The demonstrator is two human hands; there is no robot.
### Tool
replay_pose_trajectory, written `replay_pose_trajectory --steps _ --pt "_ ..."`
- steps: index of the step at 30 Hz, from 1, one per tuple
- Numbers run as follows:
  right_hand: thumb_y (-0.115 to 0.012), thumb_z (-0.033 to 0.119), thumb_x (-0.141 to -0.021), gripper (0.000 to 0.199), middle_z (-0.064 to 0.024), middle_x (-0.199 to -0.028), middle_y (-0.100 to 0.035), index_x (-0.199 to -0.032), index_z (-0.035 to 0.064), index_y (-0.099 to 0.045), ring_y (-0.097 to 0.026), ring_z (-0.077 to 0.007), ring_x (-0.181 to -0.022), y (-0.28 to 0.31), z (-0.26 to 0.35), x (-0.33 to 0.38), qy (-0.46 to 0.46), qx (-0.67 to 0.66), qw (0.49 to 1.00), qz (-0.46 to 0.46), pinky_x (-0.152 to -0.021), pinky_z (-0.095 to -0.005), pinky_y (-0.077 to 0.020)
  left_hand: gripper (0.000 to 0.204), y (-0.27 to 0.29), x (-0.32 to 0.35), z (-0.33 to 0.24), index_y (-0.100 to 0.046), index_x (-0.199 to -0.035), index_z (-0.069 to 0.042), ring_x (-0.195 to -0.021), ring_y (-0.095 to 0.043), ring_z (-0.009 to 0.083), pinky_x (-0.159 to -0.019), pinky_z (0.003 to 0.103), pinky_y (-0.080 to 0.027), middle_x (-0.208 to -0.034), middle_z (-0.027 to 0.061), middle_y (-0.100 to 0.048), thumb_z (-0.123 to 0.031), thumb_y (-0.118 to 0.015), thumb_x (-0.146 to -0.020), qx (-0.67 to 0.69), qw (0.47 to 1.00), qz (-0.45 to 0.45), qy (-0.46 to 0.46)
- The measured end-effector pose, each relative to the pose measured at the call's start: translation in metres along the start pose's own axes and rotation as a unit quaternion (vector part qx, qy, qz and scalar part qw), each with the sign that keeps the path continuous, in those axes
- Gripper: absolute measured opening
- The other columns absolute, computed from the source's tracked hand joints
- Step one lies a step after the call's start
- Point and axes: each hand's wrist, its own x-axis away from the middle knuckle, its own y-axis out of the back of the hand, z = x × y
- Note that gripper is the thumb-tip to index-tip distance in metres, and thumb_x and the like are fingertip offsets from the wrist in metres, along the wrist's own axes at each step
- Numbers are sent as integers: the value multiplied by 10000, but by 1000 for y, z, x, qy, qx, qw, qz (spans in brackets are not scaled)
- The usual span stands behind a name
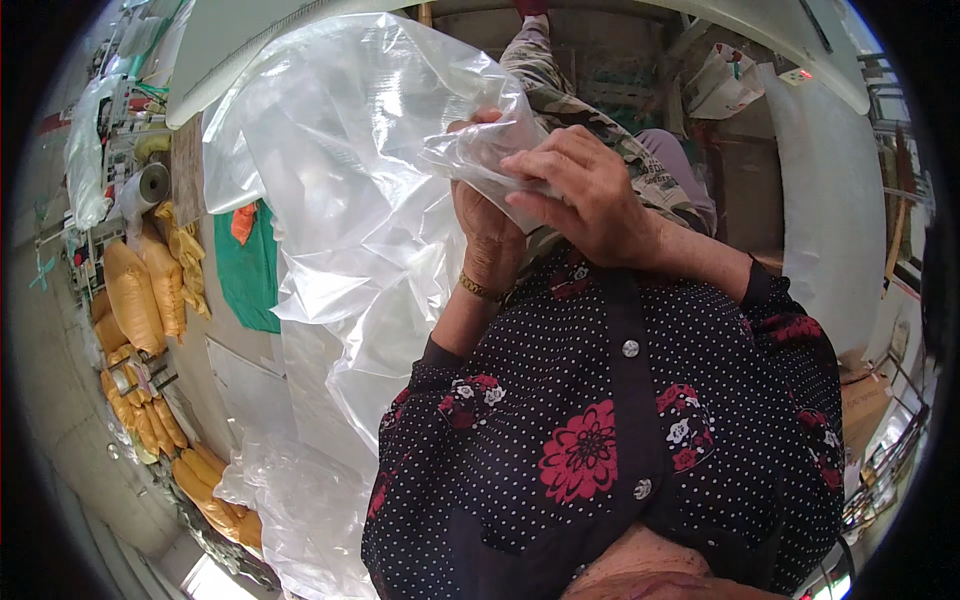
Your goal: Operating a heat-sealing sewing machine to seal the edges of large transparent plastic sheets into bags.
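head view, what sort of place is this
Probably a small workshop or packing room: a large spread of clear plastic film, a grey roll at the left, and plump orange-yellow bags along that side suggest it.

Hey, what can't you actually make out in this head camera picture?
All in the head view:
Left hand: most fingers obscured by folds of clear plastic.
Gold wristband: far side hidden by the wrist, so any dial is unseen.
Foot: cut off by the top edge.
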Motion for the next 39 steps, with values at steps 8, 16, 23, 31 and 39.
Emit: replay_pose_trajectory --steps 8,16,23,31,39 --pt "-677 188 -921 224 -139 -895 -683 -965 -30 -705 -670 -210 -776 20 2 -9 -243 -192 950 -27 -704 -326 -531 196 -10 -10 -4 -484 -1049 -71 -1040 -567 204 -960 347 -470 -1140 130 -559 -165 -620 -943 -284 913 138 -258" --pt "-691 232 -895 289 -157 -830 -680 -955 -50 -670 -679 -206 -740 25 6 -5 -228 -89 969 25 -668 -350 -535 295 -24 0 7 -519 -1069 -27 -1035 -574 193 -958 342 -465 -1095 129 -596 -164 -704 -886 -296 915 79 -263" --pt "-645 175 -884 215 -151 -777 -650 -897 -39 -637 -654 -199 -703 22 2 -2 -266 -155 951 -23 -622 -339 -519 248 -22 -4 7 -556 -1010 -10 -1028 -577 207 -947 355 -461 -1101 117 -594 -150 -696 -860 -378 867 102 -310" --pt "-583 111 -915 112 -87 -870 -660 -923 -1 -582 -625 -101 -768 18 -10 8 -290 -252 917 -107 -698 -266 -548 209 -25 -4 11 -546 -1000 -17 -1008 -569 187 -943 341 -457 -1084 111 -588 -109 -662 -852 -298 904 90 -293" --pt "-610 114 -925 124 -93 -950 -666 -972 3 -583 -639 -117 -878 24 -19 9 -273 -416 863 -91 -837 -267 -527 198 -25 -5 8 -547 -973 -22 -989 -575 185 -935 338 -455 -1093 117 -596 -136 -668 -866 -331 890 94 -298"
